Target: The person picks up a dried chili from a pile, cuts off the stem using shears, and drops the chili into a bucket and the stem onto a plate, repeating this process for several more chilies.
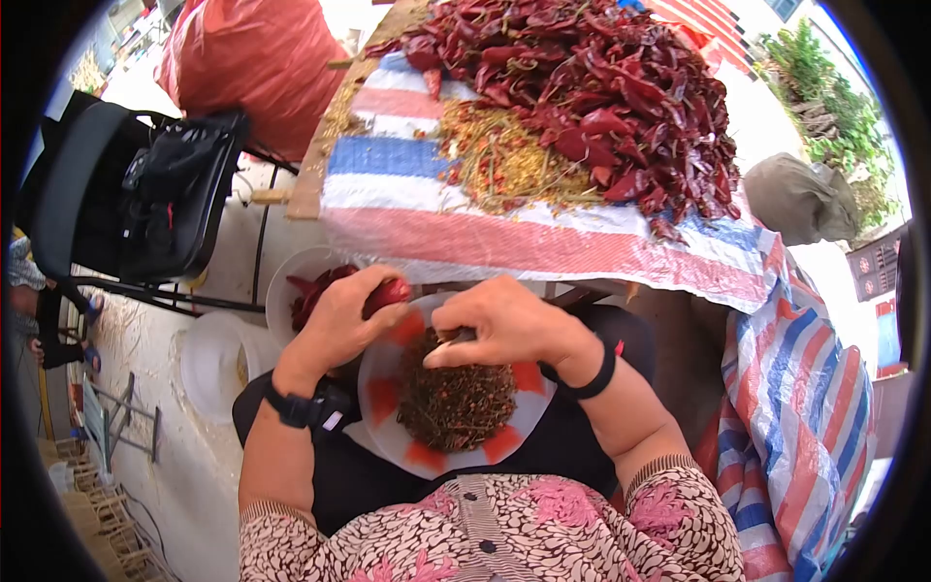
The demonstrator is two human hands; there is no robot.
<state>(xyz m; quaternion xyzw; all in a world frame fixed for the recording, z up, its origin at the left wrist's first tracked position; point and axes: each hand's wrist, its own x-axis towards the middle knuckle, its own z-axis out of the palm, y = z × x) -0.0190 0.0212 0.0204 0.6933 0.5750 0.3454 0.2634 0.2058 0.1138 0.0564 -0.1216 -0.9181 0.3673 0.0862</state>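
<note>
My left hand (341, 318), wearing a black watch, is closed around a dried red chili pepper (390, 294) near the bowl's left rim. Over the bowl, my right hand (509, 328) is closed in a pinch, thumb against curled fingers. Something small and dark shows between them, but I cannot tell what it is. The white and red bowl (424, 456) rests on my lap with a heap of brown-green stems and bits (456, 403) in it. Left of my left hand, a pale tub (281, 291) contains more red peppers (312, 291), partly hidden by the hand.
Ahead stands a table under a striped sheet (388, 228), bearing a big pile of dried red peppers (621, 97) and yellow seeds (504, 160). A white bucket (215, 364) and black chair (87, 194) are at left. Striped cloth (795, 407) hangs at right.
</note>
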